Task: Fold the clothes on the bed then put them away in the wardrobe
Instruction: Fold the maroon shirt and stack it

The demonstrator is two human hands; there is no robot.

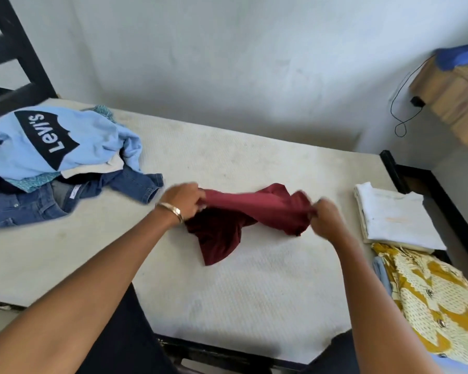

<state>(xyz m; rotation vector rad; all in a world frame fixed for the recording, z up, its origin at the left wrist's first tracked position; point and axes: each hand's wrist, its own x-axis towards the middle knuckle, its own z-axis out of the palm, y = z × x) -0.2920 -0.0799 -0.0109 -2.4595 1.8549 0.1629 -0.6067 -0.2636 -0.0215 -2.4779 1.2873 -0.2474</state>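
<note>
text: "Levi's" | white on black patch | light-blue shirt (65, 141)

Both forearms are bare with no sleeves showing, a thin metal bangle (173, 211) of gold and silver tone circles the wrist just behind the left hand (183, 199), the right hand (325, 220) wears nothing, and dark trousers (125, 333) cover the legs below.

The room is bright with soft daylight. The white bed (254, 279) shows only faint, soft shadows, darkest along the wall behind it. Both hands over the bed look smeared by motion. Lines near the picture's edges bend.
</note>
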